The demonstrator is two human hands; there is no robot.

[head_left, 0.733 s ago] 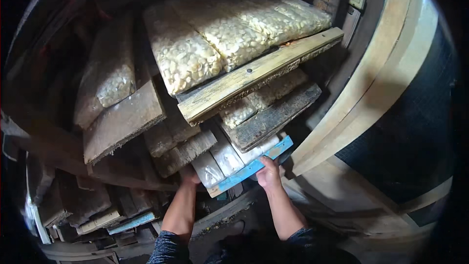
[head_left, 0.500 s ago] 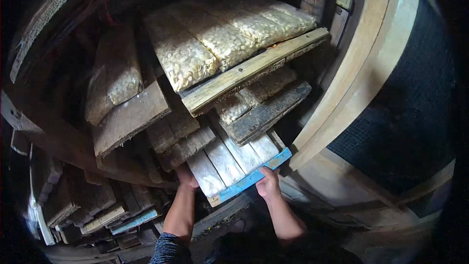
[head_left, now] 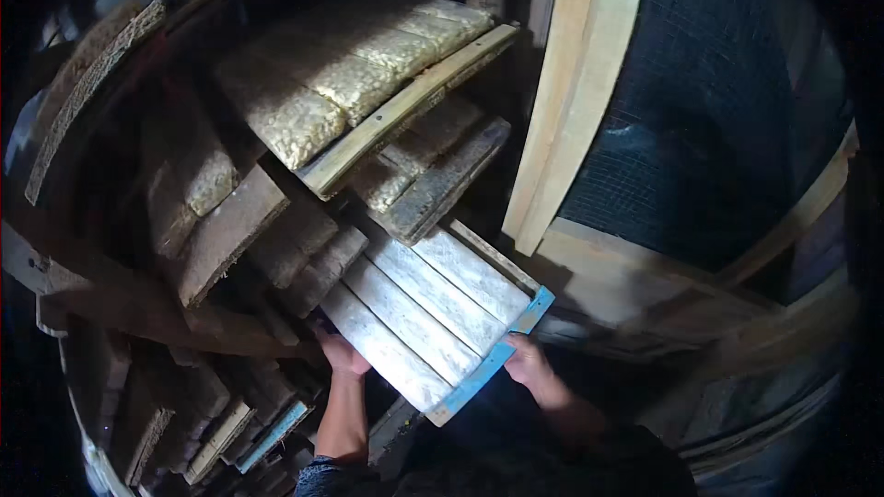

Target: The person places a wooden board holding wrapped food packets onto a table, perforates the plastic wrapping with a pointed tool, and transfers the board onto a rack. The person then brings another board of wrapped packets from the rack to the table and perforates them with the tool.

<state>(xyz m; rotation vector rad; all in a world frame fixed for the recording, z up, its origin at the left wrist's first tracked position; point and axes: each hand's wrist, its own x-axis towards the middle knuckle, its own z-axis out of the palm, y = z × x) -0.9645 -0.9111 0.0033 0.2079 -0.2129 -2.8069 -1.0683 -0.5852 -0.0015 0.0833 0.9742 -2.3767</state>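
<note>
A wooden tray with a blue-painted front edge (head_left: 481, 372) juts out from the rack, tilted with its near corner low. Side by side on it lie several long white slabs that look like tempeh (head_left: 414, 317). My right hand (head_left: 531, 364) grips the blue edge near its right part, fingers curled over it. At the tray's left side, my left hand (head_left: 341, 352) holds from beneath, its fingers partly hidden by the tray. The tray's back end is out of sight under the trays above.
Above sits a tray of plastic-wrapped bean slabs (head_left: 304, 124) with a pale wooden front edge (head_left: 414, 110). A dark-edged tray (head_left: 447, 186) lies just over mine. More trays (head_left: 226, 230) stand at left and lower left. A wooden post (head_left: 575, 101) and dark mesh (head_left: 691, 147) flank the right.
Both hands have drawn the blue-edged tray farther out toward me, so much more of the white slabs shows. The view has shifted to the right.
</note>
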